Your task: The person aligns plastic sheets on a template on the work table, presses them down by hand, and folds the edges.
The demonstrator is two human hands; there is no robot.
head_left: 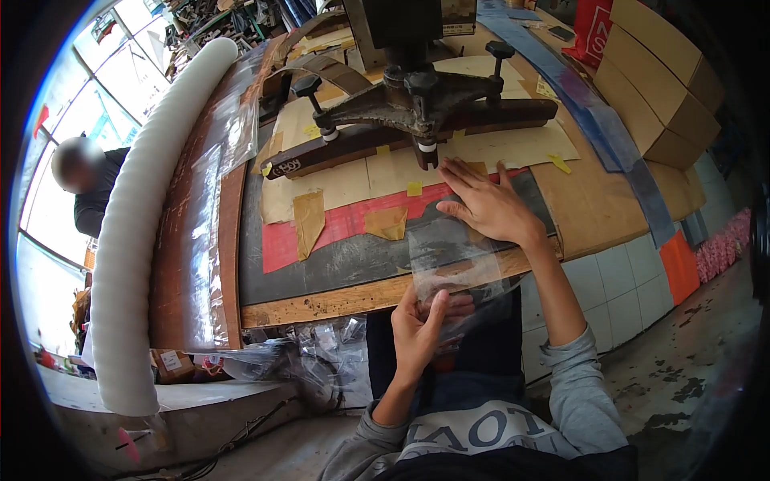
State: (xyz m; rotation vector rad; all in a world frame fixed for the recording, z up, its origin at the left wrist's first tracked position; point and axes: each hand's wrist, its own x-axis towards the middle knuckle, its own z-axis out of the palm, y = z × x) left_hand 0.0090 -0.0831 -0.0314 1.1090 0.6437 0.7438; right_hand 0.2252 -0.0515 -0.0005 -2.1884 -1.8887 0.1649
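A clear plastic sheet (455, 260) lies over the front edge of the worktable and hangs partly off it. My left hand (419, 327) is at its lower edge, with the thumb in front and the fingers behind the film. My right hand (491, 207) lies flat on the far part of the sheet, fingers stretched forward and thumb out to the left. Just beyond those fingertips stands a dark metal press head (421, 100) with a long bar. Cream card (353, 180) and red sheet (337, 240) with tan tape patches lie under it.
A long white foam roll (152, 200) leans along the left side. Cardboard boxes (650, 88) stand at the back right, near a blue strip (585, 112). Another person (96, 184) is at the far left. Crumpled clear plastic (317, 353) hangs below the table.
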